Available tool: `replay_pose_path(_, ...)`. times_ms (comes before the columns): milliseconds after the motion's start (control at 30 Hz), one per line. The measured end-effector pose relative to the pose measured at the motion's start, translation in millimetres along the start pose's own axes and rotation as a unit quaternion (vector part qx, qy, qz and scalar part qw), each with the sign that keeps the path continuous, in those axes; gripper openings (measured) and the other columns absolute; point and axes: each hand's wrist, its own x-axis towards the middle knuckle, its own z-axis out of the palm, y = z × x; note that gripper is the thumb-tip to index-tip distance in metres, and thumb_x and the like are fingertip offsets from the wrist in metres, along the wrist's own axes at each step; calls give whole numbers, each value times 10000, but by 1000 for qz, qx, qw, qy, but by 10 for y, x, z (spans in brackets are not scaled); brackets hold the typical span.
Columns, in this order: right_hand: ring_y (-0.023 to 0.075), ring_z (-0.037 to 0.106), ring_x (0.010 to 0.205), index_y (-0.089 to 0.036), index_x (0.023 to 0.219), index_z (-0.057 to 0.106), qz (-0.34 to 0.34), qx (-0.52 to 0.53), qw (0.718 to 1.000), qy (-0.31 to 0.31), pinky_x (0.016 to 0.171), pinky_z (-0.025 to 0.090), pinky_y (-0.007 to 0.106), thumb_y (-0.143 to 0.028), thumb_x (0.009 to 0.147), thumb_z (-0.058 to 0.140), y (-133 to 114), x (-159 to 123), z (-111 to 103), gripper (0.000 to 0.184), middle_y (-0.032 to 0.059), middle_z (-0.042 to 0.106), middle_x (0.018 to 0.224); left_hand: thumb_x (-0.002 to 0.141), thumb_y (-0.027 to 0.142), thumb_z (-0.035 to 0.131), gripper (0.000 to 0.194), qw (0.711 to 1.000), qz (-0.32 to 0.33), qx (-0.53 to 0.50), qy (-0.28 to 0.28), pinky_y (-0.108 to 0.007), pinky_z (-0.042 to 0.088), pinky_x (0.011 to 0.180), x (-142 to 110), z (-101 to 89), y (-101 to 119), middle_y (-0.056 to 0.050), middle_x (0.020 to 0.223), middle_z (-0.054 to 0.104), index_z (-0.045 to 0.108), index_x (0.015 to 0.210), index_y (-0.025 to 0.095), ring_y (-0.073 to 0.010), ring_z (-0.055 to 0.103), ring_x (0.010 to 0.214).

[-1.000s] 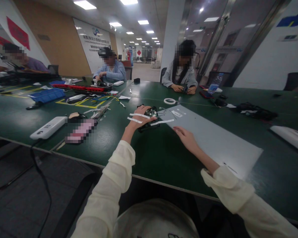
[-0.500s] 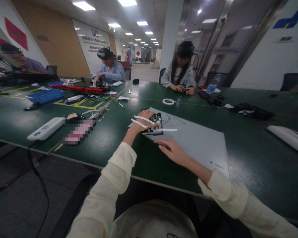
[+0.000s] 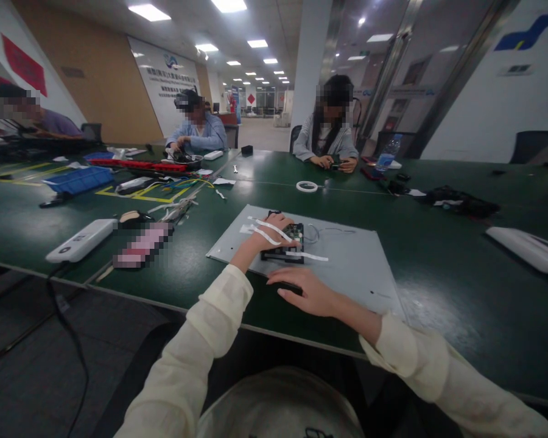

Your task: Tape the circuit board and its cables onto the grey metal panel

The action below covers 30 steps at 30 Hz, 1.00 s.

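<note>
My left hand (image 3: 274,230) lies over a green circuit board (image 3: 296,232) in a black frame (image 3: 278,255), fingers spread, partly covering it. Two white tape strips (image 3: 265,233) cross the back of this hand. Another white strip (image 3: 308,257) reaches over the frame's front edge. Board and frame rest on a flat light-grey panel (image 3: 351,261), with thin grey cables (image 3: 317,231) beside them. My right hand (image 3: 305,289) is at the panel's front edge, fingers stretched out and holding nothing visible; whether it touches the panel I cannot tell.
A tape roll (image 3: 307,187) lies beyond the panel. Left are a white power bank (image 3: 82,240), a blurred pink item (image 3: 144,243), cables and a blue tray (image 3: 77,179). A bottle (image 3: 388,152) and a white device (image 3: 527,248) are right. Several people sit across the table.
The grey panel has turned counterclockwise and shifted left, so its left corner now shows. My left hand stays over the board, slightly nearer me. My right hand has moved left and nearer.
</note>
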Motion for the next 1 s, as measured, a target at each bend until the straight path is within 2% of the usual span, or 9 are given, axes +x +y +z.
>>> replay_pose_path(233,156,560,1043,-170,1123,583,-30,23,999,-33,941,411,314,-254,893,446,-36,14,-21,281,79,616,1116,692,625,582,547,999,-6,8,-46,-340,419,867,10,121,14,-63,1073,568,572,1079,238,-240,541,1003)
replay_pose_path(400,158,552,1059,-174,1130,577,-34,23,998,-38,949,406,315,-258,887,455,-44,18,-46,285,79,610,1129,677,612,599,499,999,-29,5,-36,-368,447,823,16,165,42,-67,1036,562,594,1025,254,-257,559,957)
replay_pose_path(533,164,550,1058,-175,1165,558,-33,16,998,-45,949,406,323,-262,880,463,-43,12,-58,313,78,603,1142,690,597,596,510,999,-20,-14,-35,-373,437,865,-9,141,101,-59,1096,544,566,1083,274,-256,538,1011)
replay_pose_path(633,166,542,1068,-169,1193,541,-36,12,998,-49,959,397,324,-269,881,462,-31,6,-69,337,80,595,1155,683,604,599,594,998,-32,-43,-26,-385,418,903,-15,149,110,-58,1188,513,505,1174,284,-262,498,1097)
replay_pose_path(767,159,537,1074,-158,1188,545,-46,18,997,-55,967,390,315,-276,886,461,-13,3,-90,335,83,592,1158,716,619,555,688,994,-41,-102,-16,-396,373,975,27,207,39,-97,1284,452,416,1272,239,-253,444,1180)
replay_pose_path(933,152,548,1059,-161,1156,568,-48,30,997,-56,954,402,307,-263,882,462,-12,8,-97,311,76,606,1134,808,583,450,670,988,-72,-126,48,-369,336,1029,87,274,-80,-129,1335,392,334,1338,190,-225,390,1244)
replay_pose_path(1000,152,555,1047,-167,1145,575,-41,33,997,-53,947,409,306,-261,882,461,-14,10,-91,301,72,613,1122,817,569,448,664,990,-66,-117,53,-367,334,1033,86,301,-112,-128,1333,401,330,1343,182,-225,395,1239)
